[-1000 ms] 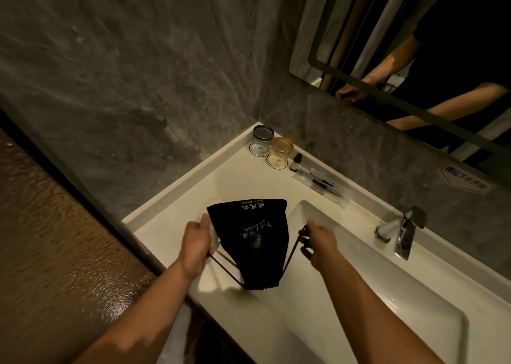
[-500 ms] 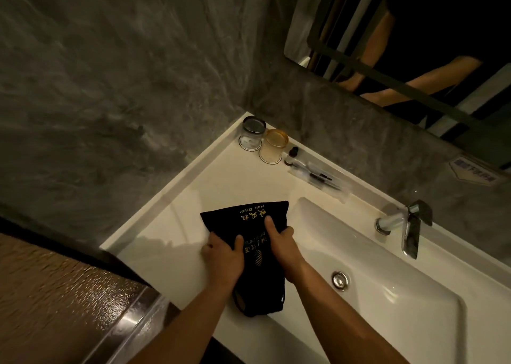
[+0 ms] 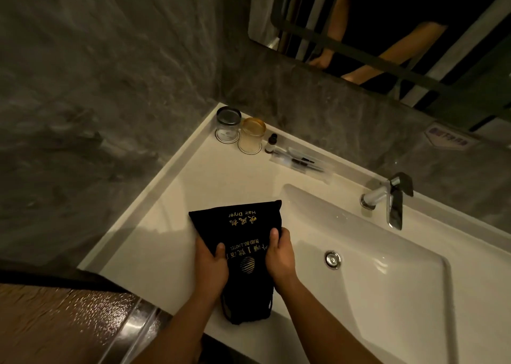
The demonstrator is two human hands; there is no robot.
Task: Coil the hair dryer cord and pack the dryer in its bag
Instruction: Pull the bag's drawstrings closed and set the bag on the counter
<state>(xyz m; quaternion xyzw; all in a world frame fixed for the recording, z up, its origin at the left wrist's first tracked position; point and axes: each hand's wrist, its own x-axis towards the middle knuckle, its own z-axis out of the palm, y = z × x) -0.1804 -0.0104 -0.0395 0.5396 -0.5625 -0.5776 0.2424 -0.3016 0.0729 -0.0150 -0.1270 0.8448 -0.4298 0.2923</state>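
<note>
Dryer unseen inside black bag [image 3: 243,242]

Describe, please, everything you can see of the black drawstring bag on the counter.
The black drawstring bag looks like soft dark cloth, printed in gold with "Hair Dryer", other lettering and a round striped logo. It lies flat on the white counter beside the basin, its gathered mouth at the near edge. The left hand and right hand grip its sides, thumbs on top. Its contents are hidden.
</note>
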